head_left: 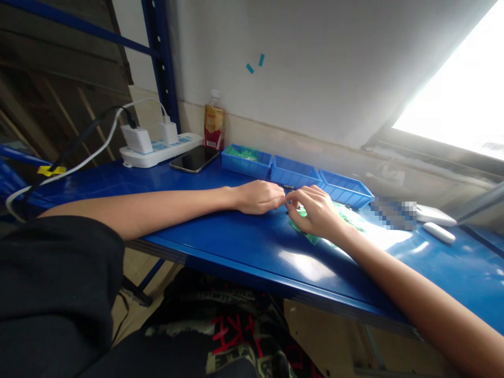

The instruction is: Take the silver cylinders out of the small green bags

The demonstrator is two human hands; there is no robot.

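Observation:
My left hand (260,197) rests on the blue table with its fingers closed together, pointing right; what they hold, if anything, is hidden. Close against its fingertips is my right hand (313,210), thumb and forefinger brought together in a pinch. Anything between those fingertips is too small to make out. Under and behind my right hand lie green pieces (348,216), partly covered by it. Just beyond both hands stand blue bins: the left bin (250,165) holds green pieces, beside a middle bin (295,176) and a right bin (346,191).
A white power strip (157,152) with two plugged chargers and cables sits at the back left. Near it are a black phone (196,159) and a drink bottle (214,123). White objects (437,216) lie at the right. The table's front edge (244,270) runs close to my body.

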